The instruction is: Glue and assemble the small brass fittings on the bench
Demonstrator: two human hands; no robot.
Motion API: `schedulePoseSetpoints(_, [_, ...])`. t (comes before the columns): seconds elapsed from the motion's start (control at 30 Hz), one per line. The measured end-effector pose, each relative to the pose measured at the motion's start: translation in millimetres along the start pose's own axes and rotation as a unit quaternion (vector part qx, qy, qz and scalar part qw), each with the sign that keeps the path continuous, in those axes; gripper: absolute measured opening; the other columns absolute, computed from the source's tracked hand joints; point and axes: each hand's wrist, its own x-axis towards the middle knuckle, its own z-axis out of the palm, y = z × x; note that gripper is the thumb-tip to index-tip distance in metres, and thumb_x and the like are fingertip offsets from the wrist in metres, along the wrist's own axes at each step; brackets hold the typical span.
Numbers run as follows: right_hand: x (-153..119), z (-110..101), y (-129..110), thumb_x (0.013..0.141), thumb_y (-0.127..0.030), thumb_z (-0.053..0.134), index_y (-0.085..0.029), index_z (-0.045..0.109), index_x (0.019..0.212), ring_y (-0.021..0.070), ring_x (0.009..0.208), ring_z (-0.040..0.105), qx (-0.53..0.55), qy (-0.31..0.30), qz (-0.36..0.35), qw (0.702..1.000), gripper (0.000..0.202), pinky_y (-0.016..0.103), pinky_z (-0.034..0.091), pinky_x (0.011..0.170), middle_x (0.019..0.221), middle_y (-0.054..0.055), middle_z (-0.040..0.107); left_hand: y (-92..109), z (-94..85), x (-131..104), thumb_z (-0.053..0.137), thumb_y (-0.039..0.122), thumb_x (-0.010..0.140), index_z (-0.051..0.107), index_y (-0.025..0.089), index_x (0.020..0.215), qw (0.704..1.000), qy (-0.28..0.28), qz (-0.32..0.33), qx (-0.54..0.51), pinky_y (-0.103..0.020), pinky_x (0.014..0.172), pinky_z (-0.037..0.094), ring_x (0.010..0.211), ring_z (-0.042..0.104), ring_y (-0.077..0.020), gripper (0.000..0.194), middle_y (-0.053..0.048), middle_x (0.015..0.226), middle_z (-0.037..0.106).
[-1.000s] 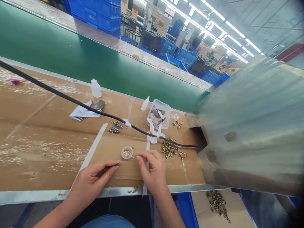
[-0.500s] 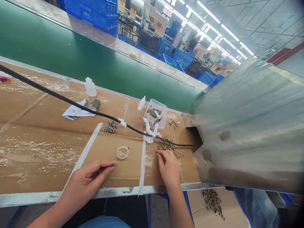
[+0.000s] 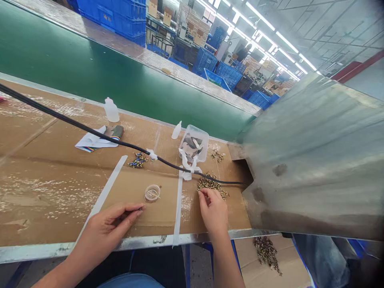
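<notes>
My left hand point(image 3: 115, 224) is closed in a pinch over the cardboard point(image 3: 129, 188), left of a small round clear dish point(image 3: 152, 193) that has a thin pale stick in it. Something small and dark shows between its fingertips, too small to name. At the near edge of a pile of small brass-coloured parts point(image 3: 209, 182), my right hand point(image 3: 213, 210) has its thumb and index finger pressed together. What they hold, if anything, is too small to make out. Blue-and-brass parts point(image 3: 138, 160) lie in a small heap beyond the dish.
A black cable point(image 3: 90, 130) crosses the table above the hands. Behind it stand a clear plastic box point(image 3: 194, 143), two white bottles point(image 3: 111, 110) and a folded cloth point(image 3: 115, 132). A large metal housing point(image 3: 312, 160) rises on the right. A green belt point(image 3: 120, 76) runs beyond.
The whole view has shifted slightly, so the table's things appear a little further left. Both hands keep nearly the same pose and place.
</notes>
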Motion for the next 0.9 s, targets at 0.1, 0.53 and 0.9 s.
schedulePoseSetpoints(0.1, [3,2,-7,0.089,-0.026,0.053,-0.019,0.068,0.09,0.0206,0.078,0.061,-0.021,-0.009,0.006,1.0,0.017,0.029,0.042,0.068,0.09,0.007,0.066,2,-0.9,0,0.064,0.043,0.08,0.073,0.026,0.091,1.0,-0.001,-0.008,-0.008,-0.02,0.073,0.056,0.08,0.071,-0.0176,0.022,0.002,0.089,0.076])
schedulePoseSetpoints(0.53, [-30,7,-28,0.084,-0.044,0.061,-0.017,0.065,0.088,0.0187,0.071,0.068,0.396,-0.157,0.116,0.897,0.028,0.029,0.055,0.066,0.077,0.005,0.07,12,8.7,-9,0.057,0.02,0.087,0.072,0.025,0.098,0.995,-0.049,0.032,-0.079,-0.02,0.075,0.055,0.081,0.07,-0.0139,0.019,0.0,0.091,0.075])
schedulePoseSetpoints(0.9, [-57,24,-84,0.073,-0.045,0.075,-0.015,0.064,0.081,0.0106,0.061,0.064,0.586,-0.262,0.203,0.74,0.033,0.02,0.052,0.06,0.067,0.003,0.07,10,11.1,-14,0.059,0.019,0.087,0.07,0.022,0.094,0.989,-0.089,0.003,-0.118,-0.02,0.07,0.053,0.076,0.068,-0.0131,0.013,0.001,0.084,0.073])
